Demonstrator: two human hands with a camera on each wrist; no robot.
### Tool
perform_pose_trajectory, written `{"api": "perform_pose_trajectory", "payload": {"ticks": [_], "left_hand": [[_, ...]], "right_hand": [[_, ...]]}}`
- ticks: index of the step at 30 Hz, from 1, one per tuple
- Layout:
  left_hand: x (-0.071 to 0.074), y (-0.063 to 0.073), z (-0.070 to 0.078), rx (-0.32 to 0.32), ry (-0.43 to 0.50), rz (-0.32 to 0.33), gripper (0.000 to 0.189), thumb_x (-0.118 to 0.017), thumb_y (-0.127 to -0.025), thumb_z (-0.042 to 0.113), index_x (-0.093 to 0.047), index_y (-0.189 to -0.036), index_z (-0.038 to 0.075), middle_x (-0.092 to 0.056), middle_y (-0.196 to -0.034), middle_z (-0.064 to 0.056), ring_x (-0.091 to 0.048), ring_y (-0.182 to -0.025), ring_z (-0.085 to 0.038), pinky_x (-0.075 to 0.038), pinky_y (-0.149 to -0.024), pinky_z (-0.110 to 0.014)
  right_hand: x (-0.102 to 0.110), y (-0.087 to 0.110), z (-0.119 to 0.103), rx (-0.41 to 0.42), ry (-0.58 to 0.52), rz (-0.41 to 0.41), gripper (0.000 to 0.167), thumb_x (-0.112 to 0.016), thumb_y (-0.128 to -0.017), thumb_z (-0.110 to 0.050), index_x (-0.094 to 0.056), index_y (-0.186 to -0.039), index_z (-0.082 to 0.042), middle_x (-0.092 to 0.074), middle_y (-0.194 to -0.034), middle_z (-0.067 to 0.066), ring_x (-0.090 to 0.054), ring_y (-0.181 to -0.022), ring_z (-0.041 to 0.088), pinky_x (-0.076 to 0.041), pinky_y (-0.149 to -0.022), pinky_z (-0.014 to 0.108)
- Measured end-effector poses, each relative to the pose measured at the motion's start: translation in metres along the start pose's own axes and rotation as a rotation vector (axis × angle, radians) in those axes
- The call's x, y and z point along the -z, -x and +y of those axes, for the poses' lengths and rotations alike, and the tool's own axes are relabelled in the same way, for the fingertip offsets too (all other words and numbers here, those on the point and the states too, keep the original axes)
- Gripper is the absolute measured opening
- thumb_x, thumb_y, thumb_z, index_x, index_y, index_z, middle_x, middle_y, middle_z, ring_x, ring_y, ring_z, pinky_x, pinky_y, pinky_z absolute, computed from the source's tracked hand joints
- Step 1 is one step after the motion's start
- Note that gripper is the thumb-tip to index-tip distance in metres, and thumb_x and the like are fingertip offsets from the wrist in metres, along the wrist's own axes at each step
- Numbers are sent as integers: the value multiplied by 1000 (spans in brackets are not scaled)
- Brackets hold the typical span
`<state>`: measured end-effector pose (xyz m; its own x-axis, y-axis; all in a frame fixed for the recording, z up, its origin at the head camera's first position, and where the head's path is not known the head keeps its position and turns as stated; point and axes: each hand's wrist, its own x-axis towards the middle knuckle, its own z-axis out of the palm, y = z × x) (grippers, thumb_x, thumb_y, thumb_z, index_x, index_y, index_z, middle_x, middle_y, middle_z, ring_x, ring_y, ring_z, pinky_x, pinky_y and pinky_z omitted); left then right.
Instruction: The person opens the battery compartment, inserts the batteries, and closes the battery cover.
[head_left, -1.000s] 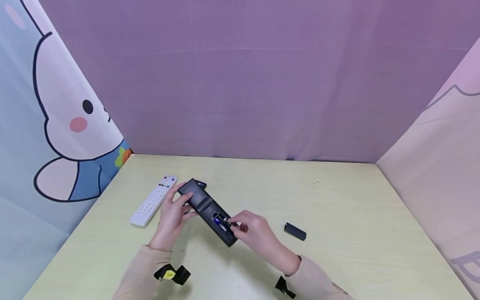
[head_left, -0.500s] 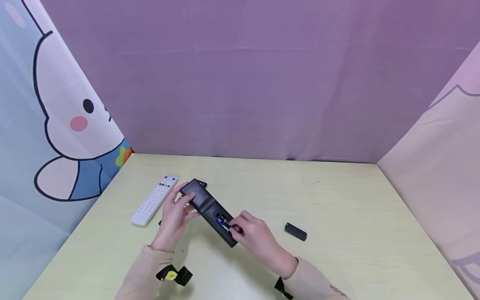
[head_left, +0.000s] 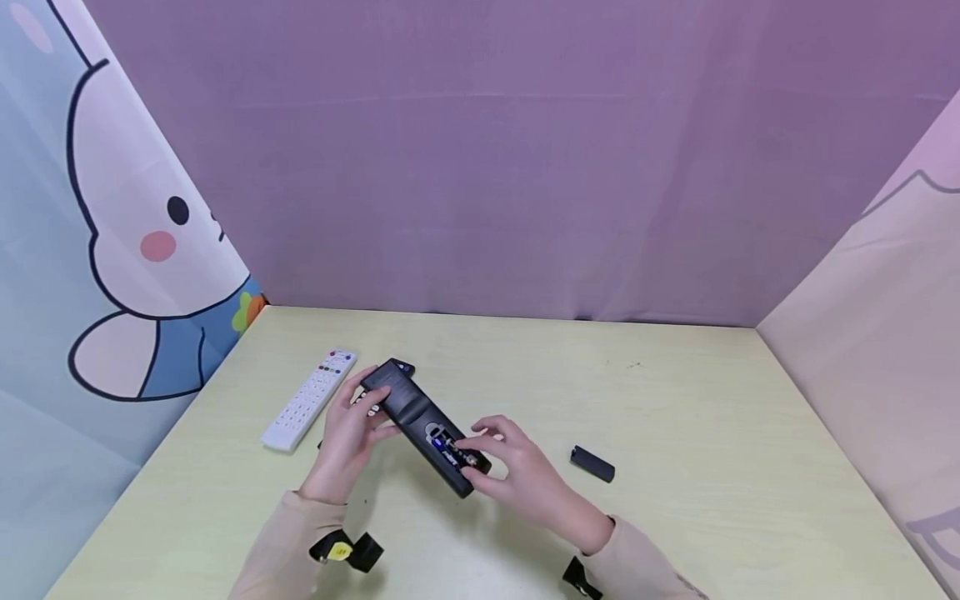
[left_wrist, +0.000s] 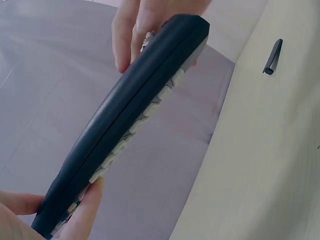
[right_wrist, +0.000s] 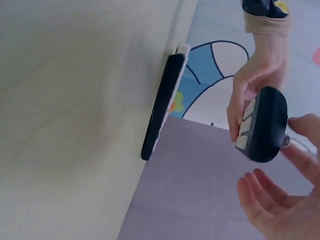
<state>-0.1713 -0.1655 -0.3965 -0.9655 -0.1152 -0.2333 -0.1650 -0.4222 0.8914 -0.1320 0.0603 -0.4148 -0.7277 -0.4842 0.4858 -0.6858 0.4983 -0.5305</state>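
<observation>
My left hand (head_left: 348,433) grips the far end of a black remote control (head_left: 408,404), thumb on its back and fingers beneath. The back faces up, with its battery compartment uncovered. A blue battery (head_left: 442,446) lies inside. Beside it a second battery (right_wrist: 285,141) shows its metal end, standing out from the back in the right wrist view. My right hand (head_left: 517,467) is at the compartment, index fingertip by that second battery and thumb at the remote's edge. Its other fingers are loosely bent. In the left wrist view the remote's button side (left_wrist: 132,130) shows edge-on.
A white remote (head_left: 309,402) lies on the table (head_left: 675,400) to the left. Another dark remote (right_wrist: 164,105) lies near it, mostly hidden by the held one in the head view. The small black battery cover (head_left: 592,463) rests to the right.
My right thumb and index finger have spread apart from their pinch on the second battery, so more of the compartment shows. The left hand and the held remote have barely moved.
</observation>
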Motion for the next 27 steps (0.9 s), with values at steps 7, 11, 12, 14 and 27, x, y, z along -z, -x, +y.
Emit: {"api": "perform_pose_trajectory", "payload": {"ticks": [7,11,12,14,27], "left_hand": [[-1,1,1,16,-1,-12,37,-46,-87,2,-41,-120,19,-48,-105,-12,-63,-69,-17,-54,-61,-34],[-2,1,1,25,6,-18,40,-46,-87,2,-39,-124,17,-50,-101,-11,-63,-68,-18,-54,-62,-36],[-2,1,1,26,6,-19,41,-46,-87,2,-39,-125,17,-51,-99,-10,-63,-68,-18,-54,-62,-36],[-3,2,1,27,6,-23,42,-46,-87,2,-38,-126,16,-52,-97,-8,-63,-68,-17,-54,-62,-36],[-6,5,-1,20,-24,-50,49,-46,-87,2,-33,-132,14,-44,-113,-17,-63,-70,-18,-54,-61,-35]], "right_hand": [[16,2,0,-188,-434,-172,28,-59,-84,-13,-60,-111,-6,-48,-123,15,-53,-103,25,-48,-83,35],[17,3,4,-254,-574,-237,27,-57,-85,-11,-60,-110,-2,-48,-123,16,-49,-109,28,-48,-84,30],[15,4,8,-269,-598,-248,27,-57,-85,-12,-60,-110,-2,-48,-123,15,-50,-108,27,-48,-84,29],[10,6,14,-290,-632,-259,27,-57,-86,-15,-61,-109,-3,-48,-123,15,-52,-106,24,-48,-83,25],[5,6,14,-315,-616,-215,24,-58,-86,-16,-63,-105,-4,-55,-114,10,-55,-94,12,-49,-80,25]]}}
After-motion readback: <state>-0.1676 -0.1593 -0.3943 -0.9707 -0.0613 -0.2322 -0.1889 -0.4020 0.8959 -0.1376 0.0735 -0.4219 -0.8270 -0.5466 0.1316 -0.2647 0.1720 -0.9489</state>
